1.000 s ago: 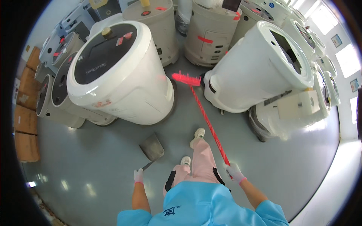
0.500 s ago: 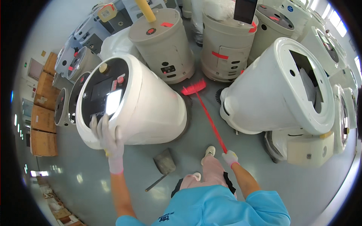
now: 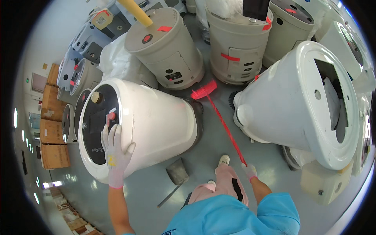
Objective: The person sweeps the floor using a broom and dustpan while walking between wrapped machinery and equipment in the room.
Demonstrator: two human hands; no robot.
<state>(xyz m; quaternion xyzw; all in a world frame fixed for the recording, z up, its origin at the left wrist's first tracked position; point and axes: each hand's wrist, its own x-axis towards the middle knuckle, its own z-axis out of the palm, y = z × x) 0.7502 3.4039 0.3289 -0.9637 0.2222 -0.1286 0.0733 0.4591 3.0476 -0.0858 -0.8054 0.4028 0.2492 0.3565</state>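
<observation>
My left hand [image 3: 116, 150], in a white glove, lies with fingers stretched over the dark top panel [image 3: 100, 115] of a white cylindrical machine [image 3: 152, 121] at left. My right hand [image 3: 250, 171], also gloved, grips the red handle of a broom [image 3: 227, 134]. The red bristle head [image 3: 203, 89] rests on the floor between the machines. A grey long-handled dustpan [image 3: 177, 171] lies on the floor by my feet, below the left machine. A white machine shell [image 3: 282, 105] with a cut-out top stands at right, a black round brush at its base.
Several grey cylindrical machines [image 3: 239, 43] crowd the back, one [image 3: 164, 58] with a yellow tube [image 3: 139, 11] on top. A wrapped white bundle [image 3: 121, 58] is behind the left machine. Cardboard boxes [image 3: 55, 131] stack along the left wall. A cream box-shaped part [image 3: 321, 182] sits at lower right.
My left hand has let go of the dustpan handle and moved up onto the left machine's top. My right hand still grips the broom. The view has shifted, so the machines sit lower in frame.
</observation>
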